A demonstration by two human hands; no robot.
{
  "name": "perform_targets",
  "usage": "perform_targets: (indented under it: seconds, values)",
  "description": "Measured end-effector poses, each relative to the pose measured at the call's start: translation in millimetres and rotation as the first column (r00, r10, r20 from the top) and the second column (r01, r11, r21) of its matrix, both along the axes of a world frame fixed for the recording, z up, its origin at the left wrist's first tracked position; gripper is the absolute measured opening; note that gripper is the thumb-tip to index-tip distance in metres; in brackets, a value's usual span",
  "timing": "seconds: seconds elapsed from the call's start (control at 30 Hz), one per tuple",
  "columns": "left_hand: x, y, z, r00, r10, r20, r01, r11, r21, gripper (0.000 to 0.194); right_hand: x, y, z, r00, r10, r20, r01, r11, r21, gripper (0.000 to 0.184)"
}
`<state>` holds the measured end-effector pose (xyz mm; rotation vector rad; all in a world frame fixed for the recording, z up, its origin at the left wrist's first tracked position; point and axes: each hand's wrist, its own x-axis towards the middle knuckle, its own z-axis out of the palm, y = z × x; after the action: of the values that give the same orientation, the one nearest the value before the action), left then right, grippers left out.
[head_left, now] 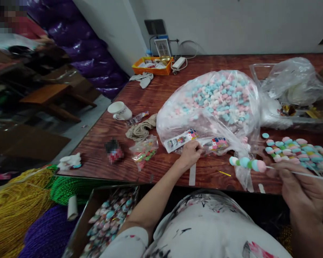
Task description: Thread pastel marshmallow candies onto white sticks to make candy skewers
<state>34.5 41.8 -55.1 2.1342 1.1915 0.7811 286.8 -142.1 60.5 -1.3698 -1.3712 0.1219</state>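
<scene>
My right hand [303,186] grips the white stick of a marshmallow skewer [247,164], held level over the table's front edge. Its pieces are pale blue, pink, white and green. My left hand [190,154] is closed at the near edge of some printed plastic packets [216,143], pinching one of them. Another printed packet [181,140] lies just behind that hand. Beyond them is a large clear bag [218,96] full of pastel marshmallows. More finished skewers [298,152] lie in a pile behind my right hand.
On the left of the table [94,157] are a white cup [120,110], a cloth bundle [142,129] and a bag of small candies [144,152]. An orange tray [152,68] stands at the back. Below, a box [80,218] holds many wrapped skewers. A person sits far left.
</scene>
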Motion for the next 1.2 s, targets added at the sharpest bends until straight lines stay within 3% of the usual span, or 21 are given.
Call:
perform_targets:
  seconds: [0.17,0.27,0.43,0.67,0.83,1.03,1.13,1.2]
  values:
    - [-7,-2,1.5,0.995,-0.077,0.058,0.078,0.997,-0.022,0.009,-21,29,-17.4,0.927,0.305,0.216,-0.278,0.949,-0.149,0.016]
    - [-10,-1,5.0,0.989,-0.12,0.086,0.124,0.991,-0.043,0.006,-35,53,-34.1,0.868,0.373,0.327,-0.347,0.928,-0.136,0.015]
    - [-11,1,10.6,0.978,-0.21,0.01,0.21,0.977,-0.039,0.006,-41,65,-43.5,0.819,0.391,0.419,-0.362,0.92,-0.151,0.016]
    - [-6,2,20.4,0.956,-0.265,-0.127,0.265,0.964,-0.02,0.018,-43,58,-29.3,0.829,0.423,0.366,-0.343,0.901,-0.266,0.015]
    - [-6,1,15.3,0.987,-0.152,0.046,0.155,0.984,-0.088,0.012,-46,58,-17.1,0.85,0.396,0.349,-0.334,0.915,-0.226,0.013]
    - [-12,1,12.3,0.979,-0.085,0.185,0.121,0.974,-0.193,0.007,-40,61,-32.5,0.82,0.427,0.381,-0.37,0.903,-0.217,0.016]
    - [-14,4,12.1,0.97,-0.104,0.219,0.155,0.961,-0.23,0.006,-31,52,-30.3,0.882,0.395,0.258,-0.345,0.913,-0.217,0.014]
    - [-15,7,10.9,0.965,-0.123,0.232,0.178,0.955,-0.235,0.005,-24,44,-23.1,0.957,0.258,0.133,-0.235,0.957,-0.171,0.011]
